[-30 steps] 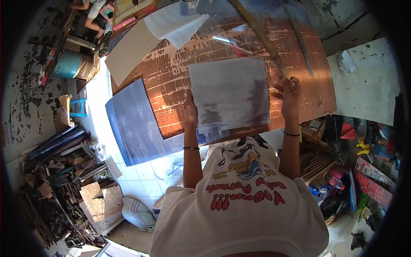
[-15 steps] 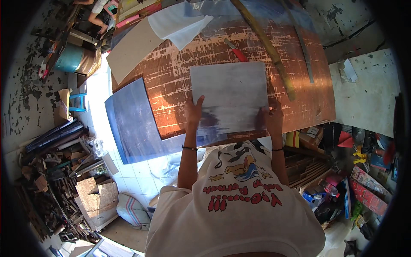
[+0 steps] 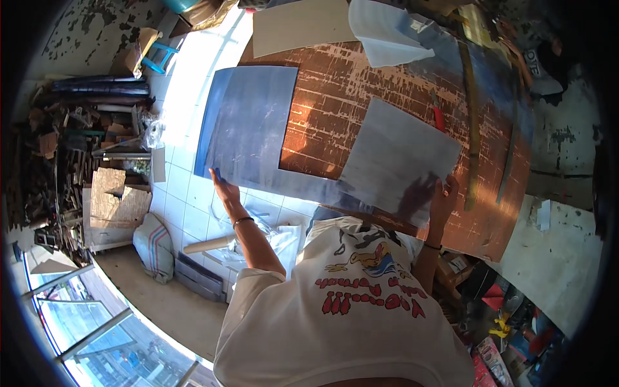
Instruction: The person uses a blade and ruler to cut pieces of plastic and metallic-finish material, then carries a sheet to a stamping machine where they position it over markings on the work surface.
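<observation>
Grey and thin, a square sheet (image 3: 400,158) lies flat on the worn brown table (image 3: 335,97), tilted so one corner points near, toward the person. The right hand (image 3: 443,201) grips its near right edge, fingers curled over the rim. The left hand (image 3: 224,188) reaches out to the near corner of a larger blue-grey sheet (image 3: 248,126) that overhangs the table's left edge; its fingers touch that corner, but whether they pinch it or only rest there I cannot tell. The two sheets overlap slightly at the near side of the table.

Doing this well likely means keeping both sheets flat while they are handled, since thin stock held by one edge tends to bend or crease. A red-handled tool (image 3: 438,116) and a long wooden strip (image 3: 472,122) lie just beyond the grey sheet on the right, close enough to snag it. A white folded sheet (image 3: 383,35) sits at the far side, well apart.

Left of the table, stacked scrap wood (image 3: 71,148) and a sack (image 3: 153,248) crowd the tiled floor (image 3: 187,193).
</observation>
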A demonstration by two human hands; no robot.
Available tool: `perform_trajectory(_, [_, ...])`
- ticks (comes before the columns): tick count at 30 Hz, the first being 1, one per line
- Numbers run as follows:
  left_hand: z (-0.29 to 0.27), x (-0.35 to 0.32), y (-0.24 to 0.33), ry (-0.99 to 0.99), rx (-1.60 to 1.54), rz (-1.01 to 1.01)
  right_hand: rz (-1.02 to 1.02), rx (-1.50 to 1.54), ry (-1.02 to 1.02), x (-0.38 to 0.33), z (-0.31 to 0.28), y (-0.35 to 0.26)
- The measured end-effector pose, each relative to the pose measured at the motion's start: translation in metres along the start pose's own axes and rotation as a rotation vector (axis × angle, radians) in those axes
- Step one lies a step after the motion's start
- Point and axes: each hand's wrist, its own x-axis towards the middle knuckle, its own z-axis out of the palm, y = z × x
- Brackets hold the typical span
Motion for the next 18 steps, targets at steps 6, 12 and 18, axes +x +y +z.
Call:
perform_trajectory(6, [0.016, 0.009, 0.004, 0.503, 0.111, 0.143, -0.146, -0.121, -0.113, 0.037, 0.033, -0.035])
perform_trajectory(12, [0.069, -0.067, 0.080, 0.530, 0.088, 0.403, -0.267, -0.056, -0.206, 0.046, 0.061, -0.082])
perform_trajectory(18, [0.076, -0.162, 0.191, 0.555, 0.184, 0.701, -0.294, 0.005, -0.398, 0.042, 0.095, -0.088])
